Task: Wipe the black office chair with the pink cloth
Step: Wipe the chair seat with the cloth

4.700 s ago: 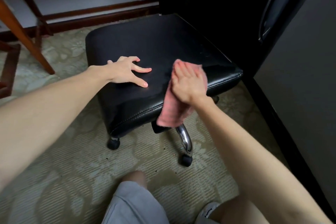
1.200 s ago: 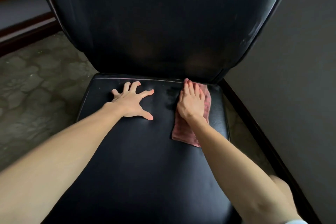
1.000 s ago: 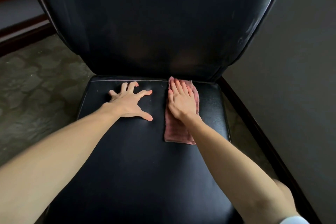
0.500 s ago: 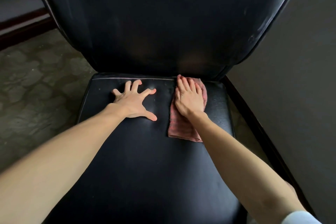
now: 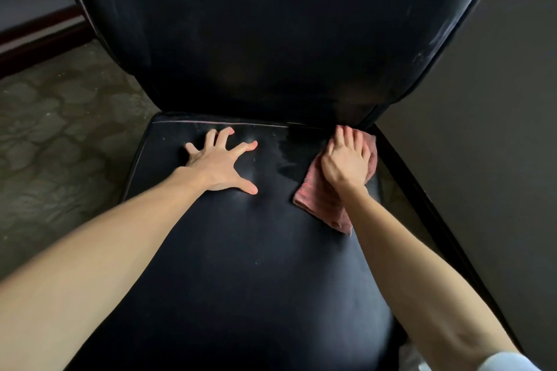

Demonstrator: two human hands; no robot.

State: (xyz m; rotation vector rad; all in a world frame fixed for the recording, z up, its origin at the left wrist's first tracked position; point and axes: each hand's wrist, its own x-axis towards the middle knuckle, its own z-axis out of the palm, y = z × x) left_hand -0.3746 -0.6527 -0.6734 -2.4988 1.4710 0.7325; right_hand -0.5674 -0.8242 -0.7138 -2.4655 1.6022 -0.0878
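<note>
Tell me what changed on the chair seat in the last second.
The right hand slid the pink cloth rightward from beside the left hand into the back right corner of the seat, by the backrest; the cloth now lies slanted. The left hand stayed spread flat on the seat, and the right hand still presses the cloth.
</note>
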